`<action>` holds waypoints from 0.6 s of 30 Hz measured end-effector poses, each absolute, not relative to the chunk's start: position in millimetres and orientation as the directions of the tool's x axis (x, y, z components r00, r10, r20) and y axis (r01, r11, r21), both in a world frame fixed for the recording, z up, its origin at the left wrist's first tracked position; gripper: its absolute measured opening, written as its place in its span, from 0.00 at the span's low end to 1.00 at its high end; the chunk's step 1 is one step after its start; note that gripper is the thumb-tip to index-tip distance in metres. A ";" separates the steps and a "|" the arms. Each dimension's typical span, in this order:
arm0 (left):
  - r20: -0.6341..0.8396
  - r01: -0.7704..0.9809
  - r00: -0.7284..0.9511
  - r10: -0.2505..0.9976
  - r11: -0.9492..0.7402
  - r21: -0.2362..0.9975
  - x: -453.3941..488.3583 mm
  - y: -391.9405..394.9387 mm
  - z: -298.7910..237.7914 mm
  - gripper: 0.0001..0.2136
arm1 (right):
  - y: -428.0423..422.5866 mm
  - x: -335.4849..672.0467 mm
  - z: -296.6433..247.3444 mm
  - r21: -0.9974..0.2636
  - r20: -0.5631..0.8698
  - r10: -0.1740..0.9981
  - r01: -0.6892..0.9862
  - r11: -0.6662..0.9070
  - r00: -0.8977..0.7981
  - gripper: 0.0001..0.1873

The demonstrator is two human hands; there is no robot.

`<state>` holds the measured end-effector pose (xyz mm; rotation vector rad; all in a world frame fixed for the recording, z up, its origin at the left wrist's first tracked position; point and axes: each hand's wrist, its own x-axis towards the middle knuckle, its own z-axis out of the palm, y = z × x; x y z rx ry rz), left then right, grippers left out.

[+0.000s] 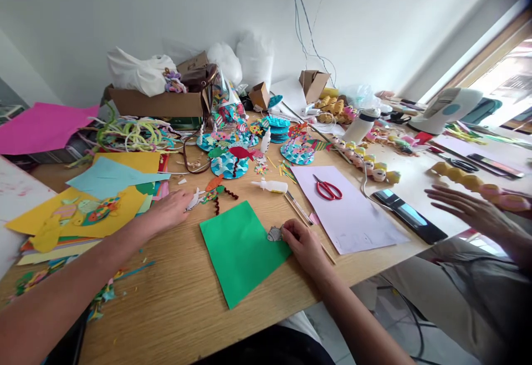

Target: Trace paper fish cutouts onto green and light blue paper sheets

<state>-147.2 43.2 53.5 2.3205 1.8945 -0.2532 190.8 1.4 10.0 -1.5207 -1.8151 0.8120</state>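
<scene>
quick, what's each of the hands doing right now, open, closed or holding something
Left hand: at the pale paper cutout; grip cannot be told.
Right hand: closed, pinching the gray fish.

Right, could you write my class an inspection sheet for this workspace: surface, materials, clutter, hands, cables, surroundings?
Surface: wooden table, paper scraps at left.
Materials: green paper lies flat; grey fish cutout at its right edge.
Clutter: red-handled scissors on pale sheet; glue bottle on its side.
Hands: right hand pinches the fish cutout; left hand near a pale cutout, contact unclear.
Cables: white cable beside black device; blue cables hang against the wall.
Surroundings: another person's hand at right.
</scene>
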 end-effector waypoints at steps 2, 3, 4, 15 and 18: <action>-0.206 0.979 0.201 0.958 -0.205 0.000 -148.1 44.1 51.2 0.14 | 2.0 191.4 7.3 -0.803 0.079 0.991 0.582 0.128 -0.109 0.07; -0.201 0.978 0.207 0.958 -0.210 0.002 -148.3 44.8 51.1 0.14 | 2.4 191.7 5.8 -0.812 0.085 0.991 0.570 0.127 -0.099 0.07; -0.196 0.977 0.211 0.958 -0.214 0.005 -148.5 45.8 51.5 0.15 | 2.8 191.9 4.4 -0.823 0.092 0.991 0.553 0.128 -0.093 0.08; -0.039 0.991 0.121 0.992 -0.123 -0.052 -139.9 49.5 42.0 0.15 | 6.6 191.4 2.0 -0.904 0.066 0.994 0.416 0.096 -0.086 0.12; 0.010 0.994 0.087 0.996 -0.086 -0.061 -139.9 49.0 47.6 0.13 | 5.1 190.3 5.6 -0.901 0.080 0.994 0.422 0.104 -0.075 0.12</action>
